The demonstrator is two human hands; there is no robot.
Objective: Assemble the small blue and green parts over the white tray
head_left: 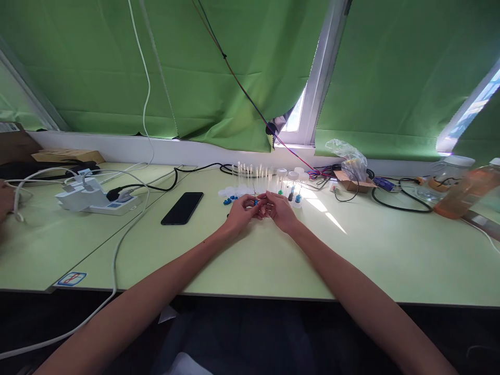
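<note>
My left hand pinches a small blue-hubbed needle, its thin shaft pointing up. Fingers curled, my right hand meets the left fingertips beside the needle; what it grips, if anything, is hidden. Small blue pieces lie just left of my left hand. Behind both hands stand several clear tubes. To the right of my right hand are a green-hubbed needle, a dark-hubbed one and another blue-hubbed one, among small clear containers with white caps.
A black phone lies left of my arms. Farther left sits a white power strip with plugs and cables. At right are a small cardboard box, a clear jar and an orange bottle. Another person's hand shows at the left edge.
</note>
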